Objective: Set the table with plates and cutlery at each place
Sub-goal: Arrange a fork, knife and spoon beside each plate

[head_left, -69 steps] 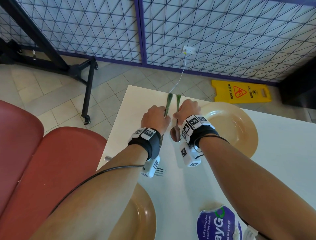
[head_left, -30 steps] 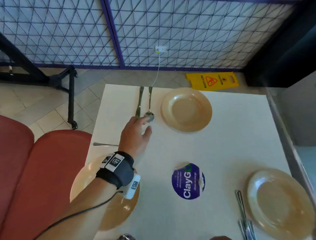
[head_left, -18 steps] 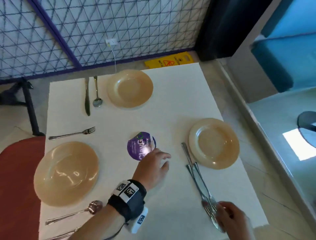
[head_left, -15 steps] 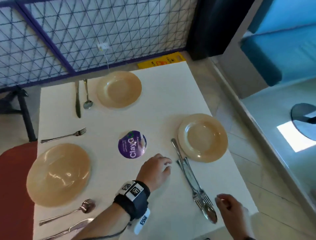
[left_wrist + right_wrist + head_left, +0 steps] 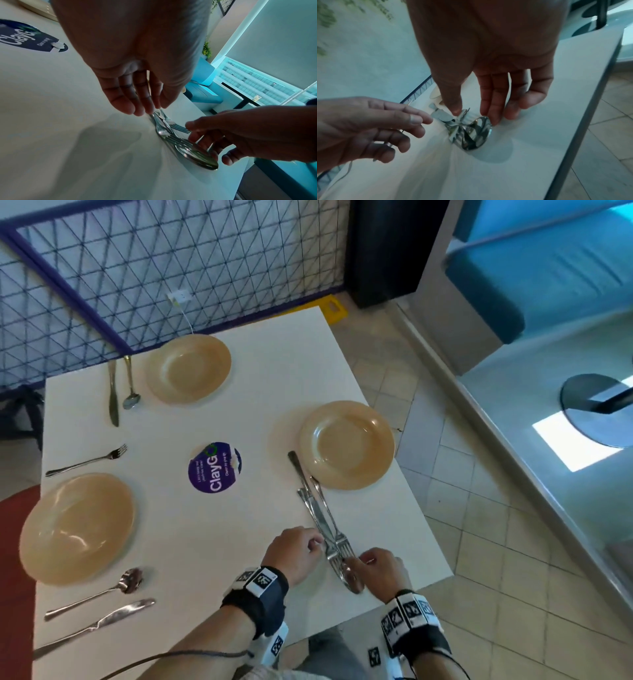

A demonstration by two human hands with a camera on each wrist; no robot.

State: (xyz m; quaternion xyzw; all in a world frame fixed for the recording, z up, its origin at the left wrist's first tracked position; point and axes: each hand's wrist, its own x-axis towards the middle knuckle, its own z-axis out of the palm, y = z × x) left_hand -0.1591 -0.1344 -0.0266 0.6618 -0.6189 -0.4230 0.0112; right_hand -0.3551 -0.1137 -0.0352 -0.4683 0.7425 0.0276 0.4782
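A pile of cutlery lies on the white table, running from the right tan plate toward the near edge. It holds a knife, forks and a spoon. My left hand comes down on the pile from the left. In the left wrist view its thumb and fingers pinch a fork stem. My right hand is at the pile's near end. Its thumb and fingers pinch around the fork tines and the spoon bowl.
A far plate has a knife and spoon beside it. The left plate has a fork, spoon and knife around it. A purple sticker marks the table's middle. The table's right edge is close to the pile.
My view swung from the far place to the near right one. The left hand moved right from beside the sticker onto the pile, and the right hand closed on its near end.
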